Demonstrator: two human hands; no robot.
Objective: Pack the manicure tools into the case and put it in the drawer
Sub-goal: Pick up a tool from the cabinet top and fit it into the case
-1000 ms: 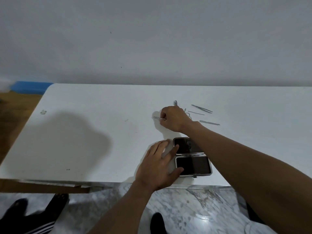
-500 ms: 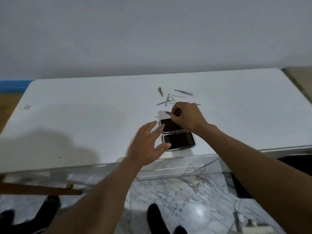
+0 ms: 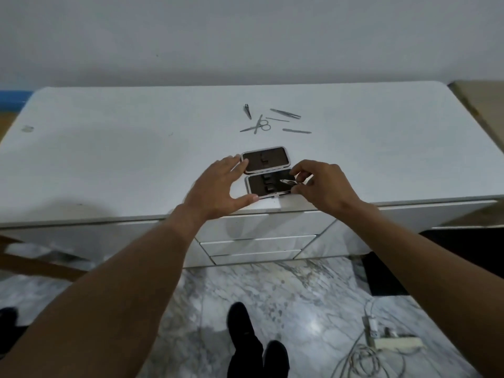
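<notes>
Domestic room: white tabletop over drawers, marble floor, power strip, plain wall.

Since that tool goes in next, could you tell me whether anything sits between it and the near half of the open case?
Nothing visible does: the small silver metal tool in the right hand hovers over the open dark-lined case, whose loops look empty.

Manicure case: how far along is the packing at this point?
Early. The case lies open on the desk, steadied by the left hand. The right hand brings a first small tool over the near half. Scissors and other loose tools remain; closing and the drawer are left.
</notes>
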